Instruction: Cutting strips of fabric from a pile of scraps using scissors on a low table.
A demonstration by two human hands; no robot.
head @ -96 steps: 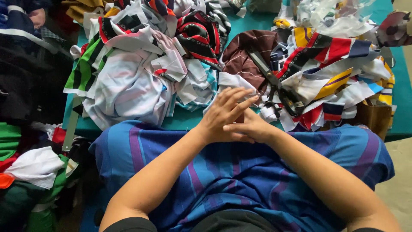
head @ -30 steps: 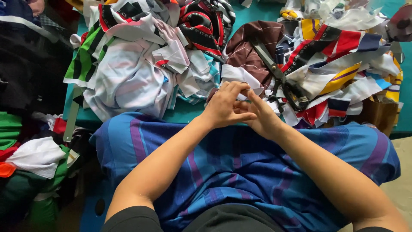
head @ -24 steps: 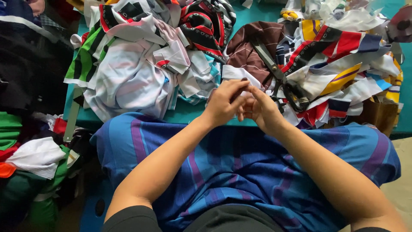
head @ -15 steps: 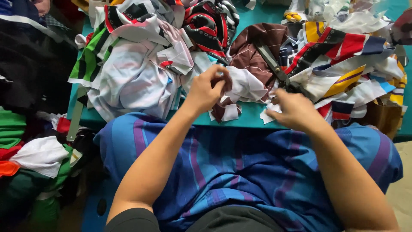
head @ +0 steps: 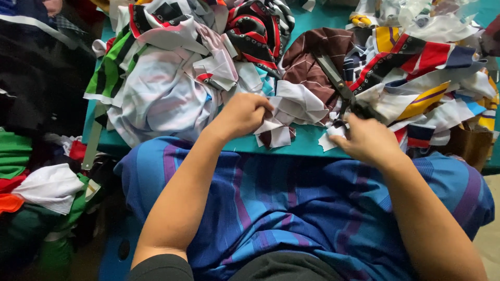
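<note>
Head view: teal table (head: 307,147) heaped with fabric scraps (head: 172,88).

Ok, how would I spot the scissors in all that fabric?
Start at the teal table and look to its right half, just above the right hand. The scissors lie there with dark blades slanting up-left across a brown striped cloth. They are the only hard, dark metal thing among soft, bright scraps.
</note>
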